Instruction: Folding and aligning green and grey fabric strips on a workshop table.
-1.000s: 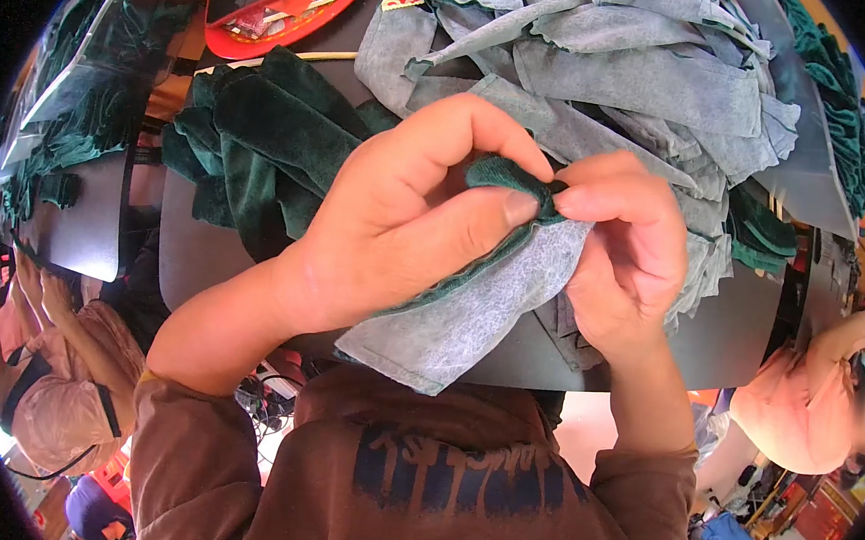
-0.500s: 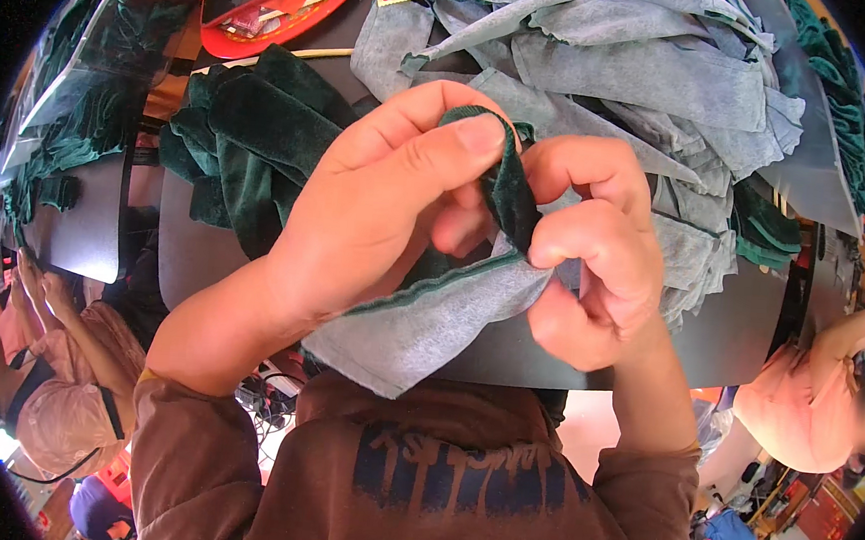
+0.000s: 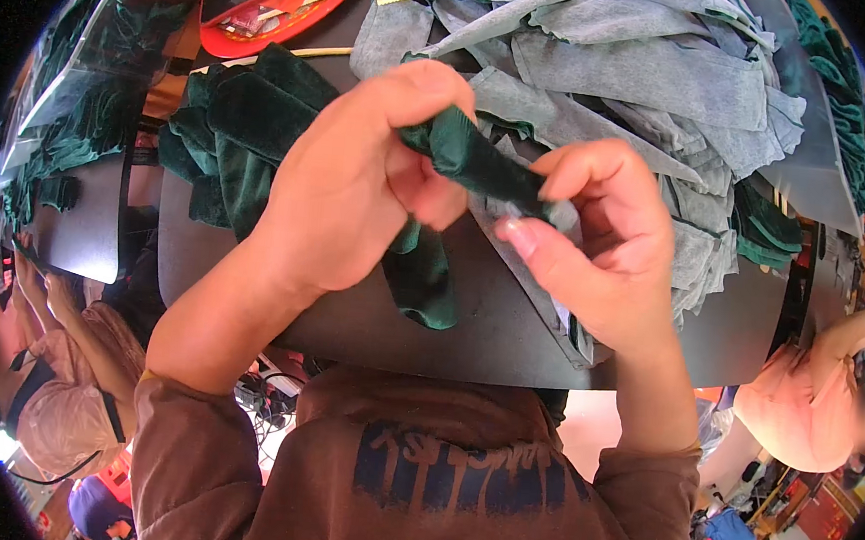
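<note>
Between my two hands, above the table, runs a dark green velvet strip [image 3: 485, 165] with a pale grey back. My left hand [image 3: 334, 178] is closed round its left part, and a velvet end hangs below the fingers. My right hand [image 3: 615, 248] pinches the strip's other end between thumb and fingers, slightly blurred. A grey length slants down under the right hand; whether it belongs to the same piece I cannot tell. Left of my left hand lie folded green velvet pieces [image 3: 252, 122]. Beyond my right hand spreads a heap of grey-backed strips [image 3: 646, 84].
A red tray [image 3: 229, 47] with a dark phone-like slab and small items stands at the far left. Clear plastic sheets [image 3: 814, 126] edge the dark table [image 3: 368, 331]. More green pieces [image 3: 764, 228] lie at the right. Other people sit at both sides.
The strip, which showed its grey back and green edge, now shows its green velvet face stretched between my hands. My left hand has shifted slightly left; my right hand's fingers have spread and re-gripped.
</note>
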The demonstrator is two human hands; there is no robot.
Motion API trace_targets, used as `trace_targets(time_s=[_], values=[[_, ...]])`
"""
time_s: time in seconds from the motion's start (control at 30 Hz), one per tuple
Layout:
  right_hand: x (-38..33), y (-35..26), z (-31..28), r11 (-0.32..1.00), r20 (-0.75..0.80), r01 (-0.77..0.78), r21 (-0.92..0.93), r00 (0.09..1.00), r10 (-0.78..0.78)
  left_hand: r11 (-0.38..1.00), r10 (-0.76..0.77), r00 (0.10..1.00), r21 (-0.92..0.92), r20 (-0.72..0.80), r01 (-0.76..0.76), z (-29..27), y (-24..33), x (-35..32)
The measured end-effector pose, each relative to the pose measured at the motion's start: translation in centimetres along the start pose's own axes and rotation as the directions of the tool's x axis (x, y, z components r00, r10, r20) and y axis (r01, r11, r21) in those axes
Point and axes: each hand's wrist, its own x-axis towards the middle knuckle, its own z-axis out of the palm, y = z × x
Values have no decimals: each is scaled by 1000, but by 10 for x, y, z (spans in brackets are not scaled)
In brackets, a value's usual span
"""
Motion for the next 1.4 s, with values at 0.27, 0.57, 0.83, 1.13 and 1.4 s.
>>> trace_targets(time_s=[0.27,0.57,0.83,1.13,1.4], values=[[4,-4,-9,983,55,119,-141,992,-113,332,463,810,777,359,-534,10,7,-1],[4,-16,-14,998,-1,-65,20,998,65,97,375,759,792,531,-602,8,10,0],[2,-18,-18,993,-56,-51,110,997,58,58,343,791,830,506,-555,5,-5,-3],[4,-16,-20,994,-152,99,-54,983,-106,56,161,860,865,485,-498,15,-7,-5],[10,-23,-29,953,-126,-46,298,988,87,197,162,864,843,476,-501,13,-8,-6]])
